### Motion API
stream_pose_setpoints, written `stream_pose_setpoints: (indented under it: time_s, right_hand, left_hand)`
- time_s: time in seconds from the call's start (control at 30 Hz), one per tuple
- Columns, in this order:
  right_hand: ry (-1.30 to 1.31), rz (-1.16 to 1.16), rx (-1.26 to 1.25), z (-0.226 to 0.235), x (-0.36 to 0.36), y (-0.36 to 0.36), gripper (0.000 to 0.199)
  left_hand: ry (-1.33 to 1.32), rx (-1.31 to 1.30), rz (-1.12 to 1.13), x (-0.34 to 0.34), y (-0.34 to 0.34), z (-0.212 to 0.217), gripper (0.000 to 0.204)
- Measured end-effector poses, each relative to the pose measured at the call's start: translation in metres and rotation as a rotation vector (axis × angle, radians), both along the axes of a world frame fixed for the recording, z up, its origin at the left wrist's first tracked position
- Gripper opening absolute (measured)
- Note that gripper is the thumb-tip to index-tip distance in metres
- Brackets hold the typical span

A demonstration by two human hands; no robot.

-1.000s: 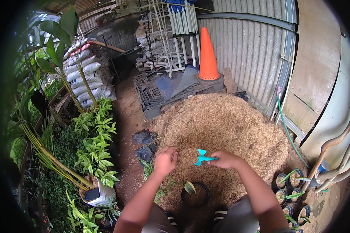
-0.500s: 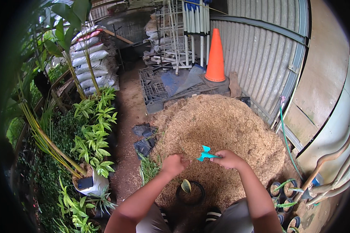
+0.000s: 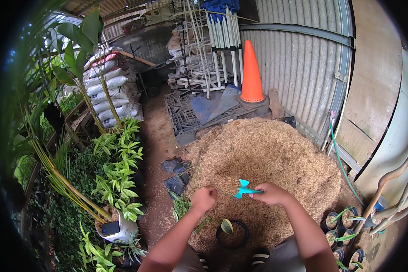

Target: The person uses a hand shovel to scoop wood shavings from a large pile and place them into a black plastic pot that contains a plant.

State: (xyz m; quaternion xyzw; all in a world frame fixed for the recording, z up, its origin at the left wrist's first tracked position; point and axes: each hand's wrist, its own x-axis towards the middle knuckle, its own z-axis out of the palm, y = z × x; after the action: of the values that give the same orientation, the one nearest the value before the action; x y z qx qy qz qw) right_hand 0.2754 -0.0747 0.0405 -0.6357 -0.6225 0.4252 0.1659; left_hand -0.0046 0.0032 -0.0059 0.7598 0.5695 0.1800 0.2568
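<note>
My right hand (image 3: 271, 194) grips a small turquoise garden tool (image 3: 244, 189), its forked end pointing left over the heap of tan sawdust-like mulch (image 3: 267, 158). My left hand (image 3: 204, 198) is closed in a fist just left of the tool, at the near edge of the heap; what it holds I cannot tell. Below and between my hands stands a round black pot (image 3: 232, 234) with a small green-leaved plant in it, close to my knees.
An orange traffic cone (image 3: 252, 74) stands behind the heap near a black pallet (image 3: 186, 113). Stacked sacks (image 3: 106, 88) and leafy potted plants (image 3: 118, 167) line the left. Small black pots with seedlings (image 3: 344, 229) sit at the right by a corrugated metal wall (image 3: 299, 63).
The view has shifted slightly, so the heap and cone sit lower and more to the right. Both hands stay close together over the near edge of the heap, the tool still in the right one.
</note>
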Motion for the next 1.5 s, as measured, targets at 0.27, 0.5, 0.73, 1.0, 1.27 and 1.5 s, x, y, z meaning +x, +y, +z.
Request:
stream_pose_setpoints:
  time_s: [0.27,0.5,0.73,1.0,1.27,1.5]
  right_hand:
    - [-0.005,-0.018,-0.037,0.006,0.007,-0.002,0.038]
    - [-0.033,0.017,-0.081,0.009,0.001,-0.001,0.039]
    - [0.027,-0.025,-0.120,0.009,0.015,-0.005,0.039]
    - [0.015,-0.023,-0.152,0.008,0.021,-0.004,0.037]
    - [-0.017,-0.034,-0.152,0.011,0.025,-0.006,0.037]
    - [0.016,-0.119,-0.138,0.008,0.034,-0.007,0.037]
  left_hand:
    - [-0.123,0.061,0.036,-0.039,0.035,-0.037,0.041]
    - [-0.110,0.010,-0.129,-0.021,0.016,-0.002,0.037]
    - [0.018,0.107,0.006,-0.039,0.038,-0.022,0.019]
    - [-0.160,-0.043,-0.297,-0.031,0.022,-0.014,0.050]
    - [0.160,0.088,-0.112,-0.041,0.046,-0.028,0.039]
    - [0.006,0.088,-0.118,-0.053,0.036,-0.026,0.042]
